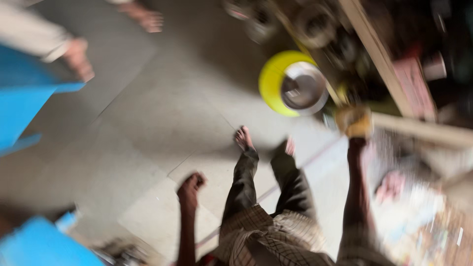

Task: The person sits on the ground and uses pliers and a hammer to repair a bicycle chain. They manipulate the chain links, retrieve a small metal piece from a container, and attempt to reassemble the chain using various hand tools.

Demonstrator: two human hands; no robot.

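Right hand (354, 122) grips a blurred yellowish object, arm outstretched; left hand (189, 189) hangs loosely curled, empty.

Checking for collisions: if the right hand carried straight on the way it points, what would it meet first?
Probably the wooden beam just past the right hand, which grips a yellowish object; blur leaves depth unclear.

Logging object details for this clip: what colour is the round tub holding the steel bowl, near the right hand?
Bright yellow tub, seen in the head view, though blurred.
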